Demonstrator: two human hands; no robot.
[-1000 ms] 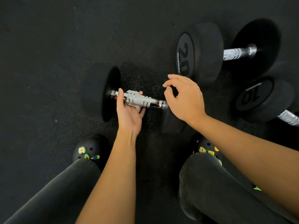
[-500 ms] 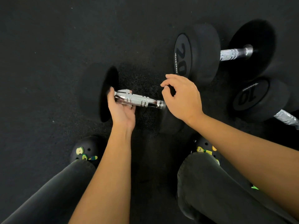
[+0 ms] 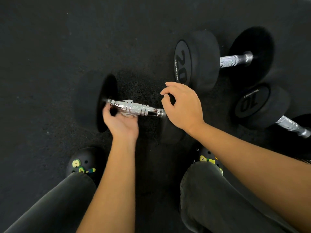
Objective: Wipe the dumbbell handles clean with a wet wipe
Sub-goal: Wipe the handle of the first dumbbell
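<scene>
**Clerk:** Item one, the task piece?

**Checker:** Near dumbbell [image 3: 107, 91], black round rubber heads, lying on its side at the centre of the view on the black speckled rubber floor [image 3: 50, 64]. Its chrome knurled handle [image 3: 143, 109] runs from 9 to 3 o'clock.

**Clerk:** The cloth?

**Checker:** White wet wipe [image 3: 128, 114], crumpled, sandwiched between the underside of the handle and the left palm.

**Clerk:** Left hand?

**Checker:** Left hand [image 3: 121, 122], motion-blurred, palm up beneath the handle's 9 o'clock half. It is cupped, clasping the wipe against the metal.

**Clerk:** Right hand?

**Checker:** Right hand [image 3: 183, 105], over the head at the handle's 3 o'clock end. Fingers curled, thumb tip near the forefinger. Whether it truly clamps that head I cannot tell, as the head is black against black.

**Clerk:** Remaining stock?

**Checker:** Black dumbbell marked 20 [image 3: 196, 59] at 1 o'clock. Black dumbbell marked 10 [image 3: 259, 106] at 3 o'clock, just beside it. Both have silver handles and lie apart from the near one. Two black clogs with green and yellow charms, at 7 o'clock [image 3: 84, 163] and 5 o'clock [image 3: 208, 158]. Dark grey trouser legs [image 3: 218, 199] below them.
</scene>
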